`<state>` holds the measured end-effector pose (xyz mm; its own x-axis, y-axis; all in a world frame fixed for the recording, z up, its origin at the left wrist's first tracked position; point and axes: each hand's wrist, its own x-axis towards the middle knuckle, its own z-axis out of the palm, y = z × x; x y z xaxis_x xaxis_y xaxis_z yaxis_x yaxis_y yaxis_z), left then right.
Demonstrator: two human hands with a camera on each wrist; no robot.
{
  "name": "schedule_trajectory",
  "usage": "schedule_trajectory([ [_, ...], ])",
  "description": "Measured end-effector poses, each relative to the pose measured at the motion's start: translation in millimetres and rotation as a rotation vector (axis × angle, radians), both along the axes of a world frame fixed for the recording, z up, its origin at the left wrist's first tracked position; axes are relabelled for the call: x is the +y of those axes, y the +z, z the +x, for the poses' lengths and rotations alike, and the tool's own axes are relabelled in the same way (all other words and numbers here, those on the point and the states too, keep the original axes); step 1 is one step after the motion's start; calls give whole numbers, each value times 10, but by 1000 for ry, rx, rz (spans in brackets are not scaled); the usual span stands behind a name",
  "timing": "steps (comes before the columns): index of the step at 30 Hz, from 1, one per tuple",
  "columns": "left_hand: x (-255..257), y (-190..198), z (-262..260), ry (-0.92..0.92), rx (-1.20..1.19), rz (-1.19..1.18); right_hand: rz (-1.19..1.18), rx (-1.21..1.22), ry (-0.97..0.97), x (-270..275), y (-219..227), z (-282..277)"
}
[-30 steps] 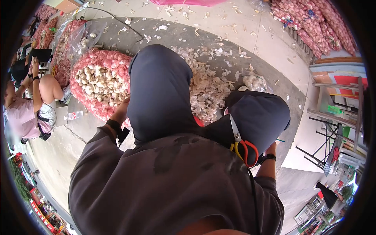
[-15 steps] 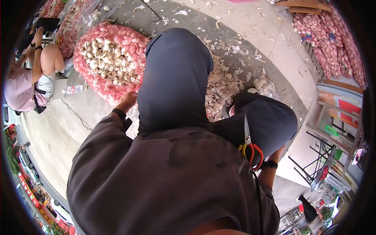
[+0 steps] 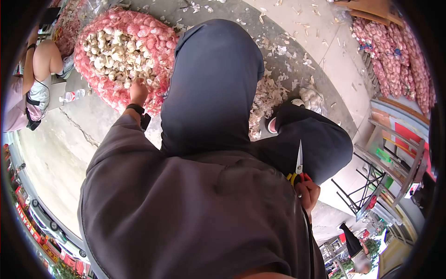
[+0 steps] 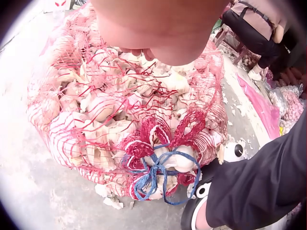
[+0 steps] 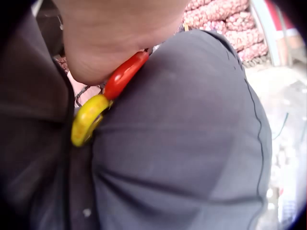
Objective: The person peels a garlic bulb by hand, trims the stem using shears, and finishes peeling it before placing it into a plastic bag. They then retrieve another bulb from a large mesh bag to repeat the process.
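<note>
My left hand (image 3: 138, 91) reaches over the near edge of the opening in a red mesh bag (image 3: 160, 44) full of garlic bulbs (image 3: 116, 53). In the left wrist view the palm (image 4: 163, 28) hides most of its fingers, and I cannot tell whether they hold a bulb. Blue string (image 4: 152, 175) ties a gathered part of the netting. My right hand (image 3: 308, 191) grips the handles of a pair of scissors (image 3: 299, 156), which lie by my right thigh with the blades pointing away from me. The red and yellow handles (image 5: 127, 74) show below that palm.
Dry garlic skins (image 3: 267, 100) are heaped between my legs. Stacked mesh bags (image 3: 390, 58) stand at the upper right, near folded metal furniture (image 3: 367, 174). A seated person (image 3: 44, 69) and a plastic bottle (image 3: 72, 96) are at the left.
My left hand has moved from the bag's near side up to the garlic at its opening. My right hand has come from beside the thigh onto the scissors' handles.
</note>
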<state>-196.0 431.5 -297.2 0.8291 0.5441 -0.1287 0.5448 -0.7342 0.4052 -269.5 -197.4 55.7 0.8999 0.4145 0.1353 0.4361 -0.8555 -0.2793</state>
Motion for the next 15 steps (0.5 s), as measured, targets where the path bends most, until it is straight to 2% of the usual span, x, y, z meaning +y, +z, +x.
schedule_trajectory([
  [1, -38, 1, 61, -32, 57, -72, 19, 28, -68, -62, -84, -123],
  [4, 36, -273, 115, -184, 334, -29, 57, 110, -257, -195, -207, -333],
  [5, 328, -926, -35, -309, 298, 17, 58, 137, -318, -166, -192, -322],
  [6, 227, -837, -38, -308, 356, -43, 57, 162, -380, -143, -165, -317],
  [8, -58, -487, 40, -303, 466, -163, 37, 187, -318, -126, -95, -289],
  [9, 75, -979, -57, -312, 398, -155, 28, 198, -285, -122, -59, -264],
  [12, -58, -670, -38, -201, 327, -314, 49, 317, -414, 98, 96, -132],
  [15, -77, -650, -45, -152, 316, -463, -91, 345, -329, 98, 162, 13],
])
